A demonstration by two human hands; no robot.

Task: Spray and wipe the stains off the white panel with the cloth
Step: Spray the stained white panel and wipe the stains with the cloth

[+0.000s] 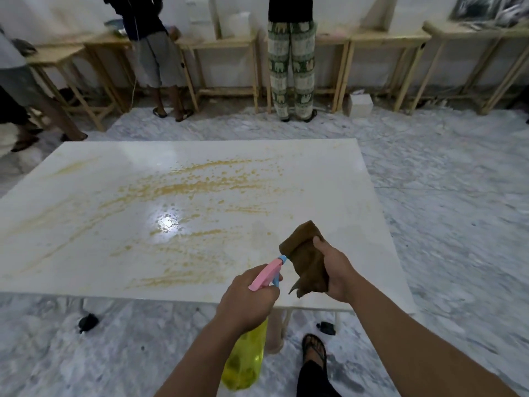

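Gripping a spray bottle [246,359] by its neck, the left hand [247,299] is curled tight around the pink trigger head [264,275], whose small blue nozzle points up and away over the white panel [86,224]. The bottle's yellow body hangs below the hand, in front of the panel's near edge and above the marble floor [458,196].

The right hand [336,270] holds a brown cloth [305,262], fingers wrapped round its right side with the thumb lying along the top; the cloth is bunched and hangs in the air over the panel's near right part, just beside the nozzle (whether it brushes the nozzle tip cannot be told).

The panel lies flat and low, filling the middle of the head view. Yellow-brown stains [186,190] run in streaks and speckles across its centre, with fainter smears toward the left edge and another band near the front edge. A bright glare spot [167,222] sits among droplets near the middle.

Below the panel's near edge, a sandalled foot [315,351] stands on the floor. Along the far wall stand wooden counters [229,44], with two people [292,67] facing them and another person partly in view at the left.
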